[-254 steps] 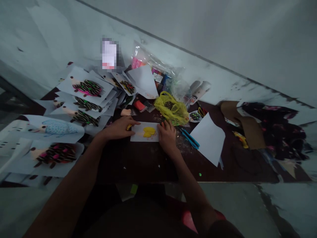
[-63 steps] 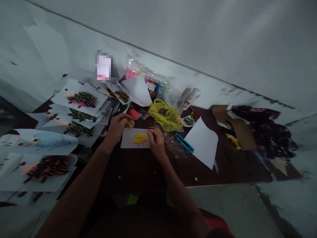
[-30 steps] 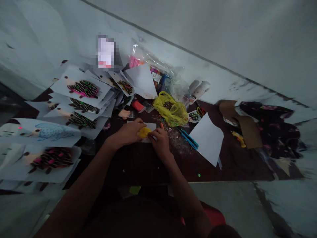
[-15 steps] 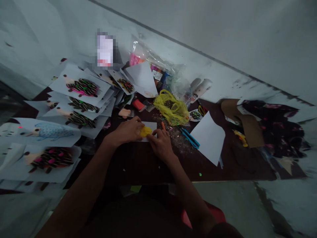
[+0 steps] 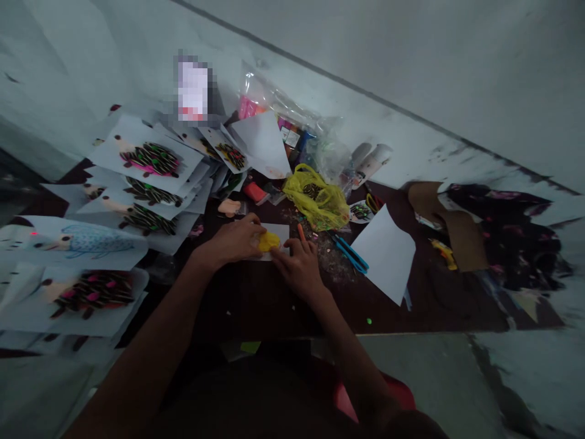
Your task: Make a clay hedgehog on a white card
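A flattened lump of yellow modelling clay [image 5: 269, 241] lies on a small white sheet of paper [image 5: 281, 230] on the dark table. From the left, my left hand [image 5: 237, 236] has its bent fingers pressed against the clay's edge. My right hand [image 5: 299, 262] is closed at the opposite side, thumb and fingertips on the clay's right edge. An orange stick-like tool [image 5: 301, 232] shows just beyond my right fingers; whether they hold it I cannot tell. Peach-coloured clay [image 5: 230, 208] and a red piece [image 5: 256, 193] lie behind my left hand.
Sheets with seed-covered hedgehog figures [image 5: 150, 160] are stacked at left. A yellow plastic bag [image 5: 317, 198] with seeds stands behind my hands. Blue-handled scissors [image 5: 351, 254] and white paper [image 5: 386, 256] lie to the right, cardboard [image 5: 466, 238] farther right. A pixelated bright patch [image 5: 194, 88] is at the back.
Both hands stay on the yellow clay, with only a very slight shift of the right fingers. The view has moved a little; nothing else visibly differs.
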`<state>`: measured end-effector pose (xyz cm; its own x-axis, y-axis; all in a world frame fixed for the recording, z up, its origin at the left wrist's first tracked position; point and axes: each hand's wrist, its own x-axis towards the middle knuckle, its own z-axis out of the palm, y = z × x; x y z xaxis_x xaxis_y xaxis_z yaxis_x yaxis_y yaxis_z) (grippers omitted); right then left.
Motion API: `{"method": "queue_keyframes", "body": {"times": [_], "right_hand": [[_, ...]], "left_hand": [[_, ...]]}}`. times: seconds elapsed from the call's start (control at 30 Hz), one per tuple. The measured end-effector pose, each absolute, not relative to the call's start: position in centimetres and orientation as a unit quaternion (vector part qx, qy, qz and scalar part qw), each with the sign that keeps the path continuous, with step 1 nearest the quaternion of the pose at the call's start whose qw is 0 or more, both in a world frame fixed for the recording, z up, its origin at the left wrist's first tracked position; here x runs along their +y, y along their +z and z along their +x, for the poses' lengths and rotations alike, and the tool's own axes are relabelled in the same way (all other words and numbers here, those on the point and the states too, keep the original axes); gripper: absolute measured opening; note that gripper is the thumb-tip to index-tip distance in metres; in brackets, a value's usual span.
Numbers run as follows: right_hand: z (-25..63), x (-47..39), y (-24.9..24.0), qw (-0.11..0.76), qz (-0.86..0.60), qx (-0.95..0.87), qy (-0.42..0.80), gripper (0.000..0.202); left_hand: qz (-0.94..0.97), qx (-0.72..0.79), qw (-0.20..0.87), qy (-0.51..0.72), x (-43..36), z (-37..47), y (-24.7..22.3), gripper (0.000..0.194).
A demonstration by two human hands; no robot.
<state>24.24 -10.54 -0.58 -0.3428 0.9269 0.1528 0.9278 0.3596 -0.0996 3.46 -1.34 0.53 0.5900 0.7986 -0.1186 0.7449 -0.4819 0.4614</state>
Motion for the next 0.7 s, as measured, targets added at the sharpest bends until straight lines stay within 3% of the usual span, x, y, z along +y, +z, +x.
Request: {"method": "queue_keyframes", "body": {"times": [0.2, 0.37, 0.7], "right_hand": [[24.05, -10.45, -0.61, 0.107, -0.561, -0.821, -0.013, 0.029], [24.17, -10.41, -0.74, 0.093, -0.566, -0.819, -0.009, 0.028], [24.14, -10.38, -1.00, 0.100, -0.603, -0.791, -0.031, 0.026]], "left_hand": [[0.852, 0.457, 0.251, 0.044, -1.31, 3.57, 0.68, 0.041], [0.849, 0.457, 0.263, 0.046, -1.41, 3.45, 1.08, 0.059], [0.853, 0.452, 0.256, 0.047, -1.25, 3.41, 0.57, 0.054]]}}
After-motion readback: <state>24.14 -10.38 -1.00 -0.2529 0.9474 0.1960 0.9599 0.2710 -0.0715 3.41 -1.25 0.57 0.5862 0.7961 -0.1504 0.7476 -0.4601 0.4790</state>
